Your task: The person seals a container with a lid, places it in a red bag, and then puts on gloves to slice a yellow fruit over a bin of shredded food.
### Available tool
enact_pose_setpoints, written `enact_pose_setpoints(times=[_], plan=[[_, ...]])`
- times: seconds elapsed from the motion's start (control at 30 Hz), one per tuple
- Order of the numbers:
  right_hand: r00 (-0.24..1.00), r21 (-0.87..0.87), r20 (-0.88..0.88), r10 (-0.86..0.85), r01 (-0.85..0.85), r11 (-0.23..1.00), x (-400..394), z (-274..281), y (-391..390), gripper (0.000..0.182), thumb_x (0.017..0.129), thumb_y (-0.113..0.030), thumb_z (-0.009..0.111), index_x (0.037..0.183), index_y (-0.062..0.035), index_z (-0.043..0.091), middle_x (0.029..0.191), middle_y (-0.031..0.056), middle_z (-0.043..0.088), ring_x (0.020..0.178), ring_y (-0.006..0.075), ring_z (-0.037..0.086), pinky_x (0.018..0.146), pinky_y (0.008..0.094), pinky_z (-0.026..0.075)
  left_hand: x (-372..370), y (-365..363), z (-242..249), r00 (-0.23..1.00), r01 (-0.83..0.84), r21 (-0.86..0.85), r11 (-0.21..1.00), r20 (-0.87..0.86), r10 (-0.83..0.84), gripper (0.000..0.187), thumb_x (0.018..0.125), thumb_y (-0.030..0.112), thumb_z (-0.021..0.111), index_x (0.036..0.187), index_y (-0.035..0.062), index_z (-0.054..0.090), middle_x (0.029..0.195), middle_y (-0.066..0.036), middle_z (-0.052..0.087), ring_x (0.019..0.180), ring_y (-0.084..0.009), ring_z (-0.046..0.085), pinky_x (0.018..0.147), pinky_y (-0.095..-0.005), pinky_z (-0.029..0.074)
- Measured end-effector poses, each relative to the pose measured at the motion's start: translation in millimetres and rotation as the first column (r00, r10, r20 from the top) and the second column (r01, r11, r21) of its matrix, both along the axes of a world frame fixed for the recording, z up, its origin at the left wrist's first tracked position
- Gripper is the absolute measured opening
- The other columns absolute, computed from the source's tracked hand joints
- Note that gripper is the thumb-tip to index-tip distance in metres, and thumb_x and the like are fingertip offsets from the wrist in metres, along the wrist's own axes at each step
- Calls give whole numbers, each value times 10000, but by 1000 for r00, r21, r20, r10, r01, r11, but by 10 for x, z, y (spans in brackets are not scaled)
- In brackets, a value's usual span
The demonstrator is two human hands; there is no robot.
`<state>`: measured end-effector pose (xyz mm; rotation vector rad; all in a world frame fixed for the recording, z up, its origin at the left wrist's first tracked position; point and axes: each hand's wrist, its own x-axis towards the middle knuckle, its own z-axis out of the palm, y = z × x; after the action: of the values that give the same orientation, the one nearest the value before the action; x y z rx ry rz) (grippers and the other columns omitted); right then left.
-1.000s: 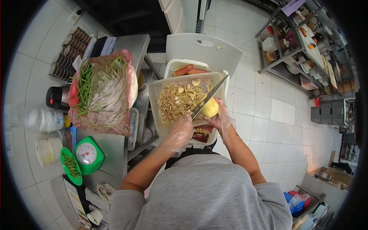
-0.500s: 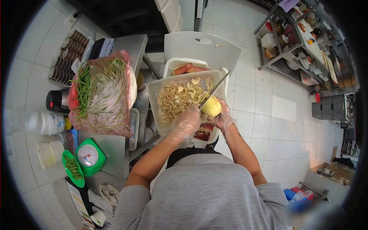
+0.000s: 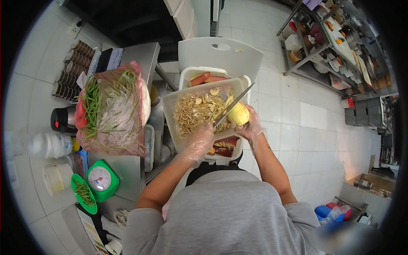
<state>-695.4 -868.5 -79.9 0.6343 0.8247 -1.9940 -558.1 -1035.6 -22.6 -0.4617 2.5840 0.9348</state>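
My left hand (image 3: 199, 140), in a clear plastic glove, is closed round the handle of a long knife (image 3: 233, 104), its blade slanting up to the right. The blade lies against or just beside a peeled pale-yellow banana blossom (image 3: 239, 114). Gripping that blossom from the right is my gloved right hand (image 3: 251, 126). Below them, a white plastic tub (image 3: 169, 106) holds thin shreds and slices (image 3: 193, 110). It rests across a white basket (image 3: 185, 76), where reddish outer pieces (image 3: 200, 79) show behind and in front of the tub.
A white chair (image 3: 191, 49) supports the basket. On the steel table (image 3: 127, 170) to the left lie a pink bag with green stalks (image 3: 114, 112) and a green scale (image 3: 102, 180). Crowded metal shelves (image 3: 327, 46) stand at the far right.
My left hand has shifted left and slightly down, and the knife tilts flatter. My right hand has turned the blossom and moved it slightly up and right.
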Motion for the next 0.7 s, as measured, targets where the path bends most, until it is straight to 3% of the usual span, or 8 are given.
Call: enact_pose_setpoints(times=[0.17, 0.27, 0.3, 0.37, 0.47, 0.57, 0.7], plan=[[999, -134, 24, 37, -33, 990, 62, 202, -19, 451, 1002, -421, 350, 1257, -84, 507, 1025, 208, 641, 721, 387, 652, 455, 387, 500, -70, -106, 179, 997, -71, 354, 933, 44, 59, 338, 987, 272, 461, 1188, 8, 526, 1014, -192, 603, 929, -324, 609, 877, -427, 453], [991, -207, -53, 120, -129, 970, -36, -7, 92, 461, 1005, -424, 340, 1260, -79, 507, 1080, 209, 632, 783, 395, 655, 480, 392, 513, 93, -34, 10, 949, -87, 483, 871, -227, 221, 316, 980, 269, 476, 1087, -26, 515, 901, -222, 576, 880, -359, 586, 799, -468, 438], [980, -230, -105, 169, -189, 955, -81, -79, 127, 462, 1006, -423, 336, 1257, -77, 509, 1105, 207, 627, 809, 398, 656, 491, 393, 519, 120, 20, -77, 944, -119, 458, 881, -224, 244, 317, 984, 273, 475, 1086, -24, 520, 910, -205, 575, 899, -342, 584, 810, -462, 436], [969, -46, -157, 188, -198, 979, -49, 88, 73, 455, 1009, -422, 357, 1284, -87, 495, 1130, 174, 629, 872, 362, 660, 545, 394, 559, 133, 122, -226, 930, -188, 398, 898, -222, 293, 318, 993, 280, 474, 1083, -19, 529, 929, -172, 574, 936, -309, 580, 833, -450, 433], [939, 116, -216, 269, -249, 962, -81, -5, 26, 496, 1005, -459, 383, 1321, -88, 473, 1180, 147, 616, 954, 325, 659, 648, 414, 600, 67, 350, -234, 858, -381, 616, 690, -43, 512, 308, 984, 318, 507, 1070, 25, 540, 845, -87, 569, 773, -218, 574, 696, -386, 466], [891, 179, -264, 368, -330, 927, -145, 27, 64, 570, 990, -505, 416, 1367, -79, 431, 1230, 141, 591, 1032, 304, 645, 760, 427, 608, 33, 471, -270, 745, -559, 720, 411, 218, 630, 293, 968, 357, 545, 1038, 72, 552, 761, -18, 556, 598, -130, 524, 538, -302, 456], [748, 206, -487, 451, -404, 891, -141, 99, 179, 677, 954, -553, 472, 1417, -70, 371, 1275, 145, 557, 1081, 294, 627, 819, 417, 601, 97, 646, -469, 673, -586, 765, 268, 275, 686, 282, 948, 377, 577, 989, 100, 556, 704, 7, 533, 510, -71, 450, 450, -248, 394]])
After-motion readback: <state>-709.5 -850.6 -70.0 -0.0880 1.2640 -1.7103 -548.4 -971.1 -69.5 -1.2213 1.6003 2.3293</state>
